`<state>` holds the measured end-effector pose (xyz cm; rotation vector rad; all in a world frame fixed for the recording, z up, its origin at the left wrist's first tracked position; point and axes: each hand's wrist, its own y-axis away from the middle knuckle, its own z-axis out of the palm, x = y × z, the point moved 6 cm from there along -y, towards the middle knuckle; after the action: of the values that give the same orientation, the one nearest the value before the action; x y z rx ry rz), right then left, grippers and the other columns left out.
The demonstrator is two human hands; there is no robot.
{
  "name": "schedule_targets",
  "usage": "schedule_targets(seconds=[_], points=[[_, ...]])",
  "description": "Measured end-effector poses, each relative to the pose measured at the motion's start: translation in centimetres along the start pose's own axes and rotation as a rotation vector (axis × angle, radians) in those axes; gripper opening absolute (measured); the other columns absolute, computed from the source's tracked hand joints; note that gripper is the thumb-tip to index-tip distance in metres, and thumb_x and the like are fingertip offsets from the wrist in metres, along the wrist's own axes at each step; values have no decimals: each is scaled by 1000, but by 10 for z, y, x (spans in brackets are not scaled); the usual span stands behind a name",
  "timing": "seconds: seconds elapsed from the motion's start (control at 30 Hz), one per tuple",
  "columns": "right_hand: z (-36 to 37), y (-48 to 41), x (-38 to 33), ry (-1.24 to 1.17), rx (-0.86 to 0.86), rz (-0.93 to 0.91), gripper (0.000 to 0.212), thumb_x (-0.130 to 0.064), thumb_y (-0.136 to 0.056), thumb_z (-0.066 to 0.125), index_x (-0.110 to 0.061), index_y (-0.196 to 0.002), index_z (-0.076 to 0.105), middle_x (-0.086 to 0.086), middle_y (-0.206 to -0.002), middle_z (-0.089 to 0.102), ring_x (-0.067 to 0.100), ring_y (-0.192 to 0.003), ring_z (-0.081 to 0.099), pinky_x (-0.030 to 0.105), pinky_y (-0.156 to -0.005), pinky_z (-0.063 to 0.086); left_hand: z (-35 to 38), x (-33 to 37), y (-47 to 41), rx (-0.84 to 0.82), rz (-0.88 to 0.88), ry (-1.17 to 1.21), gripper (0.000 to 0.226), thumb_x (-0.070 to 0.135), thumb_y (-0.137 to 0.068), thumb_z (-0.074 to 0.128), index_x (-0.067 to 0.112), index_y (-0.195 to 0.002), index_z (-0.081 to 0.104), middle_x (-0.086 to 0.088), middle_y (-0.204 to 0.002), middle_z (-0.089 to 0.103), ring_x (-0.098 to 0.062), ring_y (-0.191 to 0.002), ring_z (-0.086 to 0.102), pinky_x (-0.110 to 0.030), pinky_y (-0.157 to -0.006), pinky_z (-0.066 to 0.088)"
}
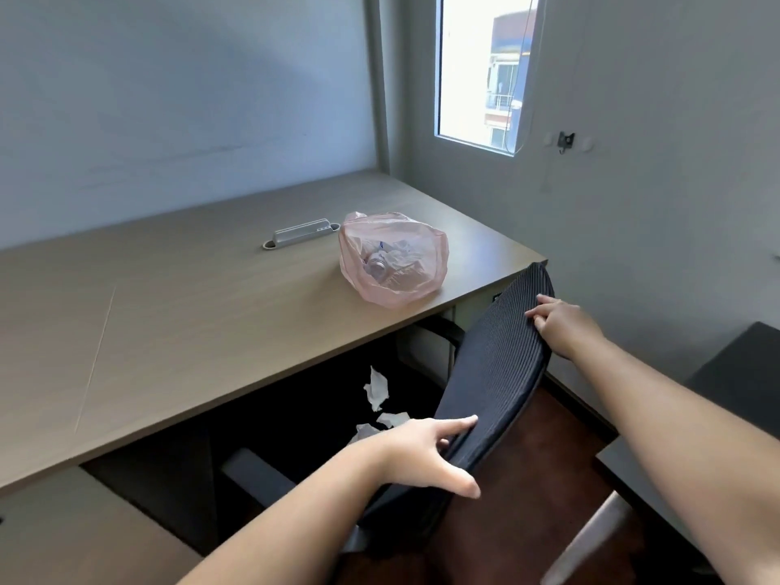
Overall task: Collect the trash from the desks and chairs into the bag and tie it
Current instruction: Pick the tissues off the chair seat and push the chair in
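**Colour rundown of this room, nothing fancy**

The chair back (pixel 498 365) between the left hand (pixel 426 451) and right hand (pixel 563 325) is near-black with fine ribbed stripes. Just past the left hand, the tissues (pixel 375 388) are white against black. Further out from both hands, the bag (pixel 394 285) is see-through pink and the bench (pixel 169 323) is pale tan wood-grain. Below the right hand, the floor (pixel 527 500) is reddish brown. The walls (pixel 169 99) are pale grey-blue.
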<state>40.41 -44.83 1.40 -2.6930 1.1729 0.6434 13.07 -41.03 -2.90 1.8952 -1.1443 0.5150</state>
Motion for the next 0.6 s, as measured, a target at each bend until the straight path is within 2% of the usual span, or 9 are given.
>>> schedule_targets(seconds=[0.07,0.17,0.23,0.3,0.4,0.5,0.6], points=[[-4,6,7,-2,13,50,32,-17,-97,44,-20,-121,64,-5,-158,23,22,-139,36,30,-111,32,12,9,-9,26,40,-63,92,47,-59,76,65,-131,22,9,-132,51,4,-110,48,-15,-88,34],[-8,18,22,-36,38,109,34,-13,-94,47,-18,-124,63,-4,-159,17,21,-141,31,27,-110,29,30,1,-15,6,63,-140,82,36,-65,76,53,-135,35,12,-130,54,0,-98,58,-15,-83,45],[-9,27,32,-100,85,127,34,-9,-93,47,-16,-121,65,-3,-160,17,21,-143,28,26,-112,26,36,-8,-18,16,57,-160,73,32,-69,73,49,-133,42,11,-130,56,-4,-97,61,-20,-86,50],[-11,35,41,-200,154,165,33,-5,-92,47,-12,-116,67,-3,-159,20,21,-143,27,22,-112,21,39,-2,-23,24,76,-164,73,40,-68,72,55,-131,40,11,-127,58,-3,-101,61,-21,-87,50],[-15,45,51,-266,212,214,31,-5,-91,48,-12,-114,69,-5,-157,25,21,-138,35,14,-104,23,46,26,-34,-17,146,-179,80,46,-67,74,61,-132,30,16,-125,57,-3,-106,60,-13,-75,47],[-18,49,58,-248,230,225,31,-6,-91,49,-13,-114,69,-5,-156,28,20,-136,40,15,-105,26,51,43,-47,-65,197,-145,82,41,-72,75,58,-136,27,18,-137,49,-4,-106,62,-5,-71,42],[-19,48,62,-213,228,227,31,-7,-92,49,-14,-115,69,-6,-156,28,19,-137,37,10,-101,21,54,46,-59,-103,235,-62,85,38,-72,78,55,-138,28,20,-140,45,-5,-105,64,3,-50,38]])
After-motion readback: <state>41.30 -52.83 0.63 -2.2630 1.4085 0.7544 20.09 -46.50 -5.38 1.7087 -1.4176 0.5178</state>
